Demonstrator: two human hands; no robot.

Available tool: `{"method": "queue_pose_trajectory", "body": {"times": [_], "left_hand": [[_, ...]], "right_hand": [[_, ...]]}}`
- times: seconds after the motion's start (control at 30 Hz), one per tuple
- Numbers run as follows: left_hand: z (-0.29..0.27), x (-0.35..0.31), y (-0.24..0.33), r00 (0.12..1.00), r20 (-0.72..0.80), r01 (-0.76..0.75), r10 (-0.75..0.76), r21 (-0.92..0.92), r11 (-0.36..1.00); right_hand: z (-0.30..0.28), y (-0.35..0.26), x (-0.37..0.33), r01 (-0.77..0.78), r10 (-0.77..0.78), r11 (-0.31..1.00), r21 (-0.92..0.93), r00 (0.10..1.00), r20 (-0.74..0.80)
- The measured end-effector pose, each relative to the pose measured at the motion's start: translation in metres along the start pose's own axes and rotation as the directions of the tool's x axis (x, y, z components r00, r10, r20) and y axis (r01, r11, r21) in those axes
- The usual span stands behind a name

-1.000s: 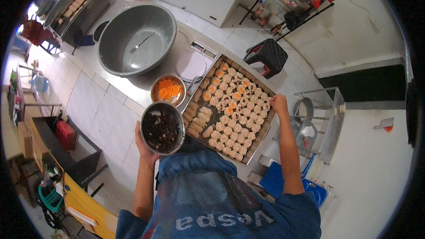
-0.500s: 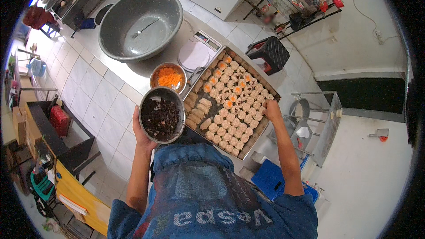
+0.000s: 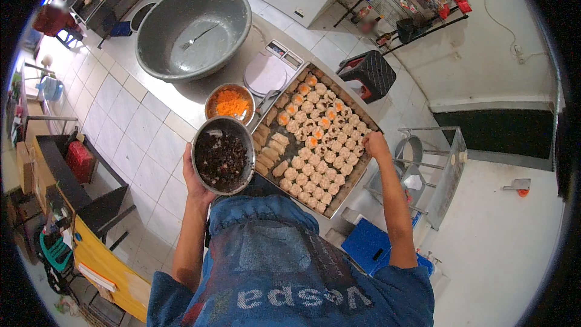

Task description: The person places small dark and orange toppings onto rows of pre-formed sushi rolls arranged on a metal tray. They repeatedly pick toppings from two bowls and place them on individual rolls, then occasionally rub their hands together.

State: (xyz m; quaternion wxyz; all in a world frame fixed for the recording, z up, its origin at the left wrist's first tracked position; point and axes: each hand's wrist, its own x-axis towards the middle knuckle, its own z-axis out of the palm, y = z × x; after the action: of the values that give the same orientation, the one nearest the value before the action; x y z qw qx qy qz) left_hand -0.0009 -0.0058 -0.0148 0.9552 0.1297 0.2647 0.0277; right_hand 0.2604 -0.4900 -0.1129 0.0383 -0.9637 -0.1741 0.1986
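My left hand [image 3: 195, 177] cups a round metal bowl [image 3: 223, 155] full of dark chopped filling from below, at the left edge of the tray. A large rectangular metal tray [image 3: 357, 169] holds several rows of pale dumplings [image 3: 315, 154], some topped with orange. My right hand [image 3: 375, 143] rests with closed fingers on the tray's right rim, among the dumplings there; whether it pinches anything is too small to tell. A smaller metal bowl of grated orange carrot [image 3: 230, 102] sits just beyond the dark bowl.
A big grey basin [image 3: 192, 30] with a spoon in it stands on the counter at the back. A white scale [image 3: 269, 72] sits beside it. A black stool [image 3: 370, 74], a wire rack [image 3: 417, 6], a blue crate [image 3: 369, 245] and white floor tiles surround me.
The view has shifted slightly; the tray and bowls sit a little lower and nearer. My right hand stays on the tray's right rim, my left keeps holding the dark bowl.
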Motion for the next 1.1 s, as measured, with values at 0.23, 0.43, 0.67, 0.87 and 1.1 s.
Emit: {"method": "queue_pose_trajectory", "body": {"times": [0.23, 0.43, 0.67, 0.87, 1.1], "left_hand": [[0.015, 0.003, -0.007, 0.998, 0.053, 0.030, -0.029, -0.014, 0.999], [0.020, -0.002, -0.012, 0.993, 0.095, 0.063, -0.067, 0.043, 0.997], [0.030, 0.009, -0.029, 0.978, 0.083, 0.187, -0.192, 0.064, 0.980], [0.039, 0.014, -0.045, 0.976, 0.082, 0.189, -0.200, 0.123, 0.974], [0.042, 0.016, -0.047, 0.967, 0.100, 0.224, -0.236, 0.113, 0.968]], "right_hand": [[0.010, -0.013, -0.011, -0.080, 0.079, 0.991, -0.108, 0.997, -0.008], [-0.059, -0.079, -0.019, -0.253, 0.247, 0.966, -0.056, 0.964, -0.100], [-0.144, -0.268, -0.085, 0.287, -0.265, 0.670, 0.685, 0.954, -0.141], [-0.109, -0.331, -0.111, 0.618, -0.573, 0.654, 0.436, 0.781, -0.249], [-0.091, -0.328, -0.103, 0.578, -0.530, 0.632, 0.516, 0.808, -0.257]]}}
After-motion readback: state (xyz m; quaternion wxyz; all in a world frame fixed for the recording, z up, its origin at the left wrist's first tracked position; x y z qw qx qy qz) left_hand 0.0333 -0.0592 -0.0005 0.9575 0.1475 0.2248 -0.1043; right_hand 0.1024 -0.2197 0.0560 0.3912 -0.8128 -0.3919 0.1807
